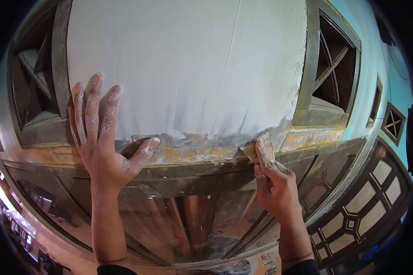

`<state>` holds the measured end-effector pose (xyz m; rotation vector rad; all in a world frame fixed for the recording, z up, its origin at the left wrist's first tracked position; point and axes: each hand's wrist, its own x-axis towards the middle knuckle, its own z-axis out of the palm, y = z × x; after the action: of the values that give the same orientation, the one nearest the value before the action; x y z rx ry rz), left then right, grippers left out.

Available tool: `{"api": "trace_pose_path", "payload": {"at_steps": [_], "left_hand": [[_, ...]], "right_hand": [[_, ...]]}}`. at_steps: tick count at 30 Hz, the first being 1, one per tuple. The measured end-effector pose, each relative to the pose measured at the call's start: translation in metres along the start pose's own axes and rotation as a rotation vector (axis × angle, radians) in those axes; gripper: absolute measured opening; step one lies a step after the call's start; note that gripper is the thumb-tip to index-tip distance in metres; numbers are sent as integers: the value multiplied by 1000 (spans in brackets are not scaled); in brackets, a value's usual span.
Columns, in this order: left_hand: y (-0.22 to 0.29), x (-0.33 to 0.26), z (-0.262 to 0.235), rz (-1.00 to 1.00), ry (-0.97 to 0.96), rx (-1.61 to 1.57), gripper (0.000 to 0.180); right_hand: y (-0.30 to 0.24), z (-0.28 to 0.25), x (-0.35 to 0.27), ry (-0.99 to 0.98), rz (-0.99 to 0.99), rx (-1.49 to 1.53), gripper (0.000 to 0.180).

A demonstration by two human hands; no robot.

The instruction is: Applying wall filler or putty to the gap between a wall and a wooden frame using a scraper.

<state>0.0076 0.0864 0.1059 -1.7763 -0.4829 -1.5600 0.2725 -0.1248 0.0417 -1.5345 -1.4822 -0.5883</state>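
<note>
Dusted with white powder, my left hand (101, 133) rests with fingers spread against the lower left part of the white plastered wall panel (188, 64). My right hand (277, 183) grips a putty knife (257, 149), with a finger laid along its blade. The blade touches the wall strip (188, 149) below the panel, near its right end. That strip shows grey smears and worn orange paint. Grey streaks run up from it into the white coat, and a thin line crosses the panel from top to bottom. The knife's handle is mostly hidden in my fist.
Wooden vent frames with crossed slats (332, 64) flank the panel on both sides. Beneath the strip runs a dark wooden frame (192, 178) with glass panes (197, 220). A dark lattice door or window (362, 201) stands at the lower right, beside a turquoise wall (376, 55).
</note>
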Motion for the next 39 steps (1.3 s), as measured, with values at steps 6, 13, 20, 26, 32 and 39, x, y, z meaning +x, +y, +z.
{"api": "trace_pose_path", "payload": {"at_steps": [6, 13, 20, 26, 32, 39], "left_hand": [[-1, -1, -4, 2, -4, 4, 86], [-1, -1, -3, 6, -1, 3, 87], [-2, -2, -3, 11, -2, 15, 87], [-2, -2, -3, 8, -4, 9, 86], [-1, 1, -5, 25, -11, 12, 86], [-4, -3, -2, 20, 3, 9, 86]], "right_hand": [[-8, 0, 2, -52, 42, -30, 57], [-5, 2, 0, -55, 30, 9, 60], [-3, 7, 2, -48, 17, 10, 62], [0, 6, -1, -48, -14, 5, 63], [2, 9, -2, -28, -42, 26, 62], [-3, 12, -5, -56, -7, 29, 63]]}}
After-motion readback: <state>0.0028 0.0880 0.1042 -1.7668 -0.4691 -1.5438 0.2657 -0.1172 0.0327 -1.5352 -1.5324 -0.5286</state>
